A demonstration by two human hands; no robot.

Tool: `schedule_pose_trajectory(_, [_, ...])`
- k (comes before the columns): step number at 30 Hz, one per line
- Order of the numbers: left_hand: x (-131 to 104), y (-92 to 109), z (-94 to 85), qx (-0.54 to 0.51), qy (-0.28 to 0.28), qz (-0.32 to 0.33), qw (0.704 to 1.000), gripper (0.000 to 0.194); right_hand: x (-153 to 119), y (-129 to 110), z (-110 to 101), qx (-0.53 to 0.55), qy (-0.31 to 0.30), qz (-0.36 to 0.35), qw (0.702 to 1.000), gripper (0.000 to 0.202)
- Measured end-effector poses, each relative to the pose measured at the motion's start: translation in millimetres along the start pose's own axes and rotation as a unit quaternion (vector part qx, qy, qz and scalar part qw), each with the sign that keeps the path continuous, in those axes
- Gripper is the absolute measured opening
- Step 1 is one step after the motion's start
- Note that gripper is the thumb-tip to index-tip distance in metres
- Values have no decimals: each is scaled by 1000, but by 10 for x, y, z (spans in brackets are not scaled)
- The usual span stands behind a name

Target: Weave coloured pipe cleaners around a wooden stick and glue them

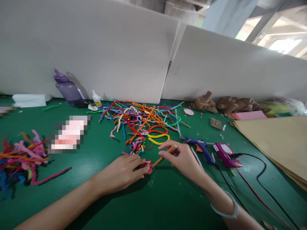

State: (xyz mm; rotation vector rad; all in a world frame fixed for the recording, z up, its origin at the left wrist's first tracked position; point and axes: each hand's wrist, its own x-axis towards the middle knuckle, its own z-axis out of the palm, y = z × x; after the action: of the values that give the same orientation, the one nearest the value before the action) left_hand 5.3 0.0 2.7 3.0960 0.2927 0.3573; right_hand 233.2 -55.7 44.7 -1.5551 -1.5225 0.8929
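Note:
My left hand (pixel 128 169) rests on the green table with its fingers closed around a small, bumpy pink-and-red fuzzy piece (pixel 149 166); the fingers hide part of it. Pinched in my right hand (pixel 187 161) is a thin brown stick (pixel 157 162), slanting down so its lower tip meets or nearly meets the fuzzy piece's right side. Just beyond both hands lies a little heap of short cut pipe cleaner bits (pixel 137 146). Scissors (pixel 145 133) with one red and one yellow handle lie behind that heap.
A pile of long colourful pipe cleaners (pixel 141 115) spreads behind the scissors; another bunch (pixel 26 153) lies left. Right of my right hand are a blue glue gun (pixel 202 149) and a purple power strip (pixel 225 155) with trailing cords. A purple bottle (pixel 69 91) stands by the white partition (pixel 96 48).

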Motion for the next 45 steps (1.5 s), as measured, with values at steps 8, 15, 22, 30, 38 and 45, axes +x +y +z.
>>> schedule_pose_trajectory(8, [3, 9, -5, -16, 26, -5, 1000, 25, 53, 20, -120, 56, -99, 16, 993, 10])
schedule_pose_trajectory(15, [26, 18, -54, 4, -34, 1, 999, 27, 32, 76, -76, -54, 51, -39, 996, 20])
schedule_pose_trajectory(22, [27, 18, -50, 6, -48, -2, 999, 26, -20, 50, -9, -142, 88, -120, 979, 18])
schedule_pose_trajectory(30, [10, 16, -31, -5, -11, -4, 1000, 26, -19, 59, 23, -85, 94, -36, 991, 31])
schedule_pose_trajectory(38, [10, 14, -22, -23, 5, -3, 1000, 24, 34, 81, -71, 98, 249, -93, 959, 14])
schedule_pose_trajectory(45, [10, 15, -19, -29, 21, -7, 999, 22, 90, 64, -154, 215, 211, -123, 946, 21])
